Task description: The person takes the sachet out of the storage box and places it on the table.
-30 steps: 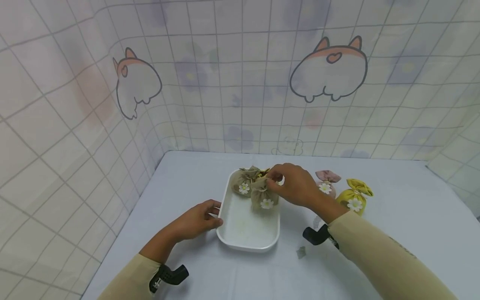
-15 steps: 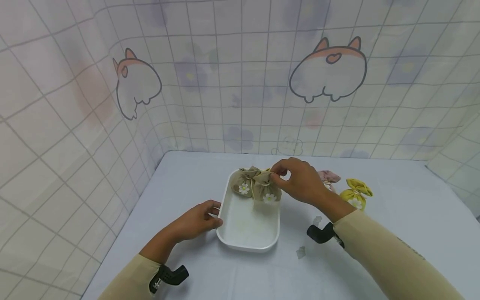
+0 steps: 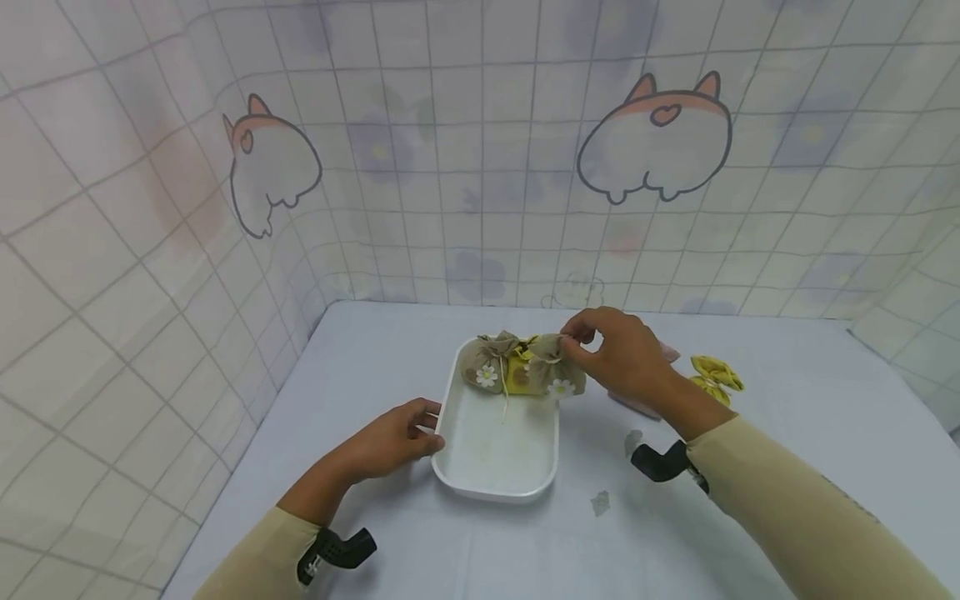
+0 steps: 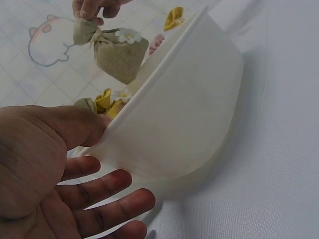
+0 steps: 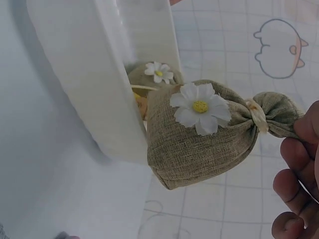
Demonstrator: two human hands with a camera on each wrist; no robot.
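Head view first, and there it was: the right hand (image 3: 618,354) had the bag (image 3: 551,360) pinched by its top, right at the far right edge of the tray (image 3: 495,454)! Across from it the left hand (image 3: 401,437) touched the tray's left side, fingers a little apart, and how hard it pressed nobody could tell. A light brace, that; had the bag snagged the rim, the tray might well have skewed. A grey bag (image 3: 478,377) and a yellow bag (image 3: 519,382) sat together at the far end inside, with a cord (image 3: 505,410) trailing; a catch on that could have dragged a neighbour along. Outside, the pink bag (image 3: 633,406), mostly hidden, and the gold bag (image 3: 716,375) lay to the right, the pink one near enough to be knocked by a low arm.

Over to the left wrist: the bag hung tilted beyond the rim, thumb on that rim, other fingers spread by the outer wall; a slipping thumb looked the danger there.

Right wrist, and what a slim hold! Thumb and fingertips clamped only the cloth past the tie (image 5: 256,115), so the weight below could have twisted it loose, or the flower (image 5: 200,106) scraped the rim
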